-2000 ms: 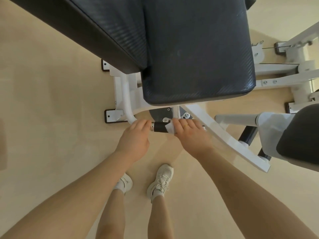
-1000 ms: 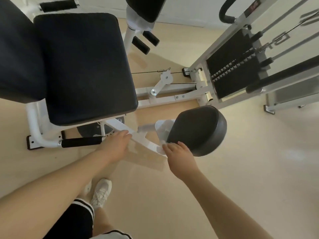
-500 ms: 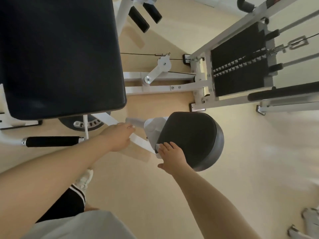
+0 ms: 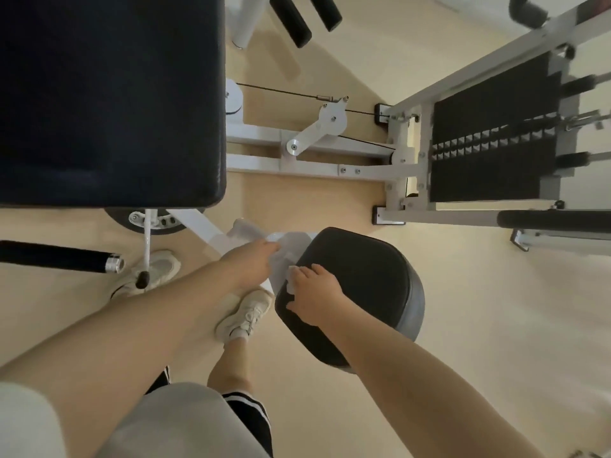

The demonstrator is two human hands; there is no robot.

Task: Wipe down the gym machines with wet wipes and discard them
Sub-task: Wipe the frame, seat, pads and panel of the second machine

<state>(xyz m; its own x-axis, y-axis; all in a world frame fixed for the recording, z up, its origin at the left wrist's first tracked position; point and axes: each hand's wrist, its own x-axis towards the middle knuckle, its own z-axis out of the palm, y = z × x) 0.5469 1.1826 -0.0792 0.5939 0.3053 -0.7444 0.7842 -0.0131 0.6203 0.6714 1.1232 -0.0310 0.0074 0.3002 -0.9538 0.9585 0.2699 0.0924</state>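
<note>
Right hand (image 4: 315, 289) lay flat, fingers straight, pressing a wet wipe (image 4: 291, 280) onto the round pad's (image 4: 363, 285) left edge. Left hand (image 4: 248, 264) rested on the white bracket (image 4: 291, 246); its grip could not be determined.

A pale beige floor (image 4: 479, 325) is shown. The white machine frame (image 4: 307, 168) is supported on it by black-capped feet (image 4: 380, 214). Two white sneakers (image 4: 244, 314) are planted on it.
</note>
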